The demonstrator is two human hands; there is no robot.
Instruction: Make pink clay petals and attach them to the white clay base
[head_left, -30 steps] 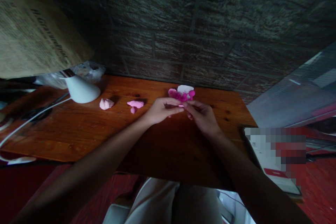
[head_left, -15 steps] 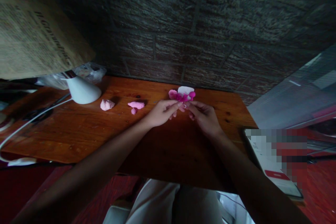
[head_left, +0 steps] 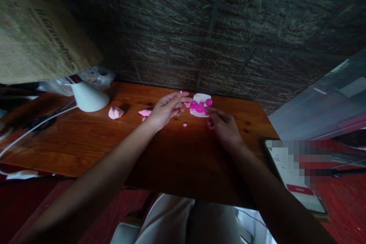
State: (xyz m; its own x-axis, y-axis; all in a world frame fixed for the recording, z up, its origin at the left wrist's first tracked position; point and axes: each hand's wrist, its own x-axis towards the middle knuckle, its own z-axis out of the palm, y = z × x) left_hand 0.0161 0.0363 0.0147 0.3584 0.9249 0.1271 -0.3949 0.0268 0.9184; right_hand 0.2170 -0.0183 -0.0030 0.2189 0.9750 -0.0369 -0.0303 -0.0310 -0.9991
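My left hand [head_left: 165, 111] is raised over the table, thumb against index finger, and a tiny pink bit of modelling clay [head_left: 181, 92] shows at the tips. Its other fingers are partly curled. My right hand [head_left: 225, 125] pinches at the right edge of a flat white clay piece [head_left: 201, 114]; whatever its fingertips hold is hidden. Bright pink clay shapes [head_left: 200, 106] lie across that white piece. A paler pink clay disc [head_left: 187, 104] is partly behind my left fingers. Nearer me is a small pink clay crumb [head_left: 185, 124].
A pale pink clay lump [head_left: 116, 113] and a pink clay roll [head_left: 145, 113], partly covered by my left hand, lie to the left on the wooden table [head_left: 94, 143]. A lamp base [head_left: 89, 97] with a white cable stands beyond. A tablet-like screen [head_left: 290, 177] sits at the right edge.
My hands have parted: the left moved left and up with the tiny clay bit, while the right stayed nearly in place. The white piece and the pink crumb now show between them.
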